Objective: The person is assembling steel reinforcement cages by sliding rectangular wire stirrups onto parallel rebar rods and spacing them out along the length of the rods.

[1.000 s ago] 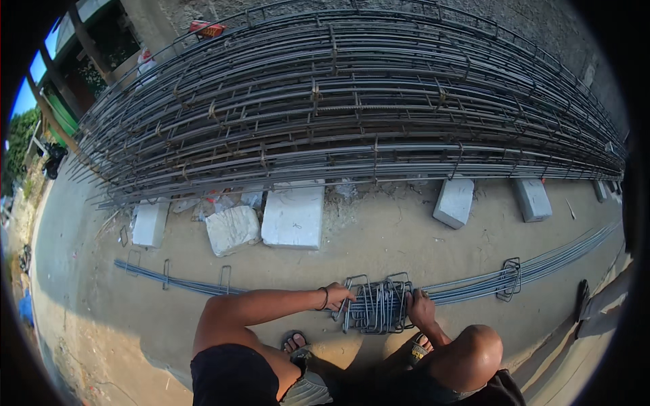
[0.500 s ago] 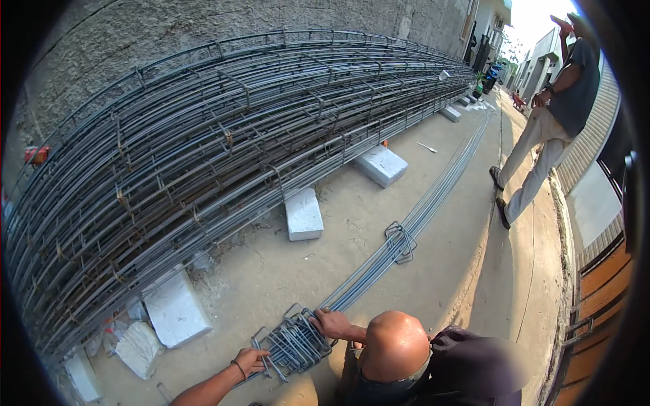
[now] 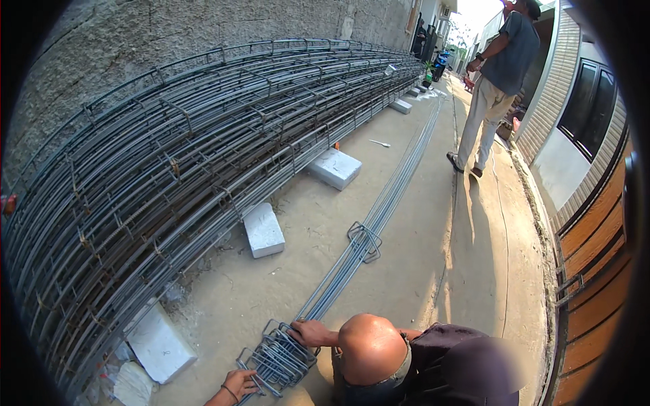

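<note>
A pile of bent steel stirrups [image 3: 279,362], squarish rebar loops, lies in front of me on the near end of long thin steel bars [image 3: 379,223]. My left hand [image 3: 238,386], with a dark band at the wrist, reaches in from the lower edge. Its fingers are extended and apart at the pile's left side, touching the outer stirrups. At the far right side of the pile, my right hand [image 3: 310,333] has its fingers curled over stirrups; their tips are partly hidden. Further along the bars sit a few separate stirrups [image 3: 364,242]. My bent knee [image 3: 372,344] hides part of my right forearm.
A long stack of rebar cages [image 3: 203,149] runs along a rough wall [image 3: 223,24] on the left, propped on white blocks [image 3: 264,230]. A person [image 3: 497,88] stands on the right side of the alley. An orange slatted gate [image 3: 596,250] borders the right.
The view has swung to the right, so most things appear further left. The standing person's legs are closer together. My left hand's fingers look more spread; my right stays at the stirrups.
</note>
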`<state>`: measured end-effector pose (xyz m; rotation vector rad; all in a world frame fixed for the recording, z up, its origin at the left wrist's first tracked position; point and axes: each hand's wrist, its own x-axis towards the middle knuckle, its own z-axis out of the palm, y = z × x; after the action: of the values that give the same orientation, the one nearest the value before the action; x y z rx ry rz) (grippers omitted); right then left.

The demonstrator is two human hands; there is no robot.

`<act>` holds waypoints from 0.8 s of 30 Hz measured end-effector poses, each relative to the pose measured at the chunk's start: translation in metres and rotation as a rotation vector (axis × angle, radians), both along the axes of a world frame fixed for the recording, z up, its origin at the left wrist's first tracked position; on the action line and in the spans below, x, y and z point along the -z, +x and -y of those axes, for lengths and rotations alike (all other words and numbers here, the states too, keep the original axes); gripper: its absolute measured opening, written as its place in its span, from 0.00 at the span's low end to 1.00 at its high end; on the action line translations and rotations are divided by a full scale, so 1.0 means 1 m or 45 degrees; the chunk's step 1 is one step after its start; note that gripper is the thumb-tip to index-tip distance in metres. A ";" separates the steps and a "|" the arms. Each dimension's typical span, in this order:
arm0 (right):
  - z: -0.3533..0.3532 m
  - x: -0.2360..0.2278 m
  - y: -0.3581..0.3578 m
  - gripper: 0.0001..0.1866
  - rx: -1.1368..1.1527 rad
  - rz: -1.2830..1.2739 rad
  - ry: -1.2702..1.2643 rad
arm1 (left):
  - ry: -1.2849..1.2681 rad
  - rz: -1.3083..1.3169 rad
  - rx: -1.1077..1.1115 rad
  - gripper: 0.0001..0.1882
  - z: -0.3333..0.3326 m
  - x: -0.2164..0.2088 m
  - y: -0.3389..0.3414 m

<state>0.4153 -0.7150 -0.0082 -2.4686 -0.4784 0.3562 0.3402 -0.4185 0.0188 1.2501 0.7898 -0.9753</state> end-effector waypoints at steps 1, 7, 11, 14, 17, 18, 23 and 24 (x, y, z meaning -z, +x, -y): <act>0.000 0.001 0.000 0.20 0.001 -0.017 -0.033 | -0.013 0.010 0.039 0.14 0.000 0.001 0.000; 0.001 0.003 0.000 0.21 0.014 -0.010 -0.052 | -0.032 0.049 0.003 0.14 -0.008 0.012 -0.004; 0.002 0.000 0.000 0.21 0.007 0.051 0.024 | -0.082 0.056 -0.024 0.14 -0.011 0.012 -0.006; 0.002 -0.004 -0.001 0.21 0.021 0.027 0.019 | -0.101 0.071 -0.025 0.13 -0.010 0.010 -0.007; 0.003 -0.006 -0.002 0.21 0.026 -0.024 -0.006 | -0.050 0.055 -0.016 0.13 -0.010 0.011 -0.006; 0.002 -0.006 -0.003 0.22 0.030 -0.017 0.007 | -0.053 0.053 -0.014 0.13 -0.012 0.013 -0.007; 0.003 0.001 -0.003 0.21 0.052 -0.026 0.005 | -0.106 0.071 -0.008 0.13 -0.020 0.031 -0.008; 0.002 0.003 -0.003 0.21 0.043 -0.019 0.038 | -0.100 0.078 0.000 0.13 -0.020 0.034 -0.008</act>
<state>0.4120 -0.7169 -0.0108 -2.4406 -0.4320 0.3511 0.3317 -0.3985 -0.0154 1.2065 0.6977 -0.9545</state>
